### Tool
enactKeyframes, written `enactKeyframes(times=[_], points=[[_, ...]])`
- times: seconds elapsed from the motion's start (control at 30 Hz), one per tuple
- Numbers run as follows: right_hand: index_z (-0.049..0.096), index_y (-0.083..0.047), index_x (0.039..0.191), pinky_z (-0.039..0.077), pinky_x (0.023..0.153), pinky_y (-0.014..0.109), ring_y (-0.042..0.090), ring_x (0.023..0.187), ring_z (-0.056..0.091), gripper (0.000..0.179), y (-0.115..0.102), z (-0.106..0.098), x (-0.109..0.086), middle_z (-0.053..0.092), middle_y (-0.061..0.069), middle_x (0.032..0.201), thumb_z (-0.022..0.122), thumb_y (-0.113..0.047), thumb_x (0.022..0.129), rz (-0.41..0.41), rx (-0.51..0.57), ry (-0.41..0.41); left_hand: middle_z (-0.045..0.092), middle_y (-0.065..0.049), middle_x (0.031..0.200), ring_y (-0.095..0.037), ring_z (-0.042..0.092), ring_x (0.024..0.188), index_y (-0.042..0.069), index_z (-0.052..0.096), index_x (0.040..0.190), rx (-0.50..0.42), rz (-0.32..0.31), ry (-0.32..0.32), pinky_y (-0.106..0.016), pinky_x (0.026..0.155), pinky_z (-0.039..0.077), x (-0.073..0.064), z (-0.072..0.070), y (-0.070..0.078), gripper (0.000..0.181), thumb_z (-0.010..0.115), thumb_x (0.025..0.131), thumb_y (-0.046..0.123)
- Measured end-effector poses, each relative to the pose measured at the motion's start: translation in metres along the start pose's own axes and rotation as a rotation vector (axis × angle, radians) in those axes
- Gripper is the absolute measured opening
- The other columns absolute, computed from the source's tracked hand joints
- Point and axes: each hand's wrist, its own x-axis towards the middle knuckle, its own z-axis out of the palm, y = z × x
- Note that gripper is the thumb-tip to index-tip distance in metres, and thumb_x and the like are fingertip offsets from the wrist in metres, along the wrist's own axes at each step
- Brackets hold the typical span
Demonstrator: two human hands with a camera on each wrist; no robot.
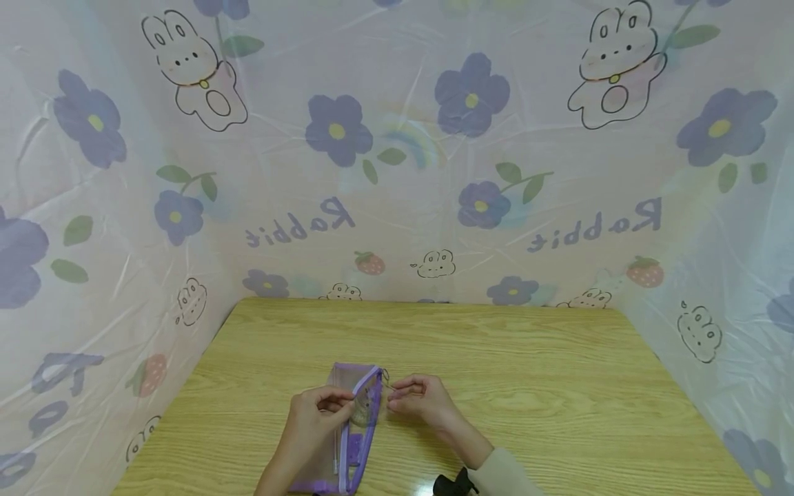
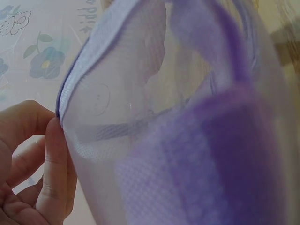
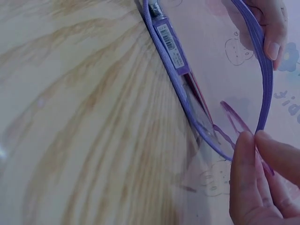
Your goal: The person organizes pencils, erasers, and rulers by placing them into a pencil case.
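A see-through mesh zip pouch [image 1: 322,455] with purple trim lies lengthwise on the table, its mouth spread apart. My left hand [image 1: 316,410] pinches the zipper edge on the left side of the mouth between thumb and fingers. At the far corner, a thin purple loop [image 3: 234,119] hangs off the pouch, and my right hand [image 1: 424,399] pinches it between thumb and fingertips. Inside the pouch sits a purple item [image 3: 171,46] with a white barcode label. Beside it shows a clear, greyish thing [image 1: 361,415], partly hidden by the mesh.
The wood-grain table [image 1: 558,386] extends around the pouch. Pale curtains [image 1: 397,186] printed with rabbits and flowers enclose it at the back and both sides. A black device [image 1: 454,483] sits by the right sleeve at the near edge.
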Motion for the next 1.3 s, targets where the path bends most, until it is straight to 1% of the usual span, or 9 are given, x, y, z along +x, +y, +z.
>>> enactKeyframes(times=[0.23,0.37,0.6,0.8,0.93,1.13,1.3], points=[[0.058,0.020,0.116,0.059,0.080,0.031,0.020,0.085,0.072,0.037,0.001,0.007,0.004,0.069,0.029,0.102,0.072,0.009,0.084,0.019,0.002,0.039,0.070,-0.001,0.079,-0.011,0.065,0.070,0.000,0.075,0.090,-0.021,-0.019,0.019,-0.022,0.065,0.058,0.000,0.000,0.001,0.010,0.079,0.082,0.002],[0.058,0.021,0.114,0.059,0.081,0.033,0.025,0.088,0.072,0.035,0.000,0.012,0.006,0.069,0.030,0.102,0.072,0.011,0.083,0.010,0.011,0.056,0.070,-0.002,0.080,-0.012,0.066,0.070,0.001,0.075,0.091,-0.030,-0.029,0.022,-0.022,0.065,0.058,0.000,-0.001,0.002,0.010,0.080,0.081,0.002],[0.059,0.021,0.112,0.059,0.080,0.031,0.021,0.088,0.071,0.034,0.003,0.019,0.009,0.067,0.031,0.106,0.073,0.012,0.081,-0.005,0.027,0.099,0.070,-0.002,0.081,-0.013,0.066,0.071,0.001,0.076,0.091,-0.045,-0.033,0.018,-0.022,0.066,0.057,-0.001,-0.002,0.003,0.010,0.080,0.082,0.002],[0.057,0.023,0.111,0.060,0.080,0.033,0.024,0.087,0.071,0.034,0.005,0.024,0.010,0.068,0.032,0.101,0.071,0.015,0.080,-0.014,0.066,0.129,0.071,-0.002,0.082,-0.013,0.066,0.071,0.003,0.076,0.090,-0.052,-0.033,0.014,-0.021,0.066,0.057,-0.001,-0.002,0.003,0.009,0.080,0.082,0.003],[0.056,0.024,0.110,0.060,0.078,0.034,0.025,0.086,0.072,0.035,0.004,0.027,0.010,0.067,0.034,0.099,0.070,0.017,0.079,-0.019,0.086,0.148,0.071,-0.002,0.082,-0.013,0.066,0.071,0.003,0.076,0.090,-0.057,-0.037,0.015,-0.021,0.066,0.057,-0.001,-0.002,0.003,0.009,0.080,0.082,0.003],[0.056,0.024,0.111,0.060,0.076,0.033,0.023,0.084,0.071,0.035,0.006,0.031,0.011,0.067,0.033,0.098,0.069,0.019,0.079,-0.011,0.103,0.165,0.071,-0.002,0.081,-0.013,0.066,0.071,0.003,0.076,0.090,-0.062,-0.040,0.015,-0.021,0.066,0.057,-0.001,-0.002,0.002,0.009,0.080,0.082,0.003],[0.055,0.024,0.111,0.060,0.075,0.032,0.019,0.080,0.071,0.037,0.007,0.032,0.012,0.068,0.032,0.097,0.070,0.020,0.077,-0.010,0.111,0.171,0.071,-0.002,0.081,-0.013,0.066,0.071,0.004,0.076,0.090,-0.061,-0.036,0.017,-0.021,0.066,0.057,0.000,-0.002,0.003,0.009,0.080,0.082,0.004]])
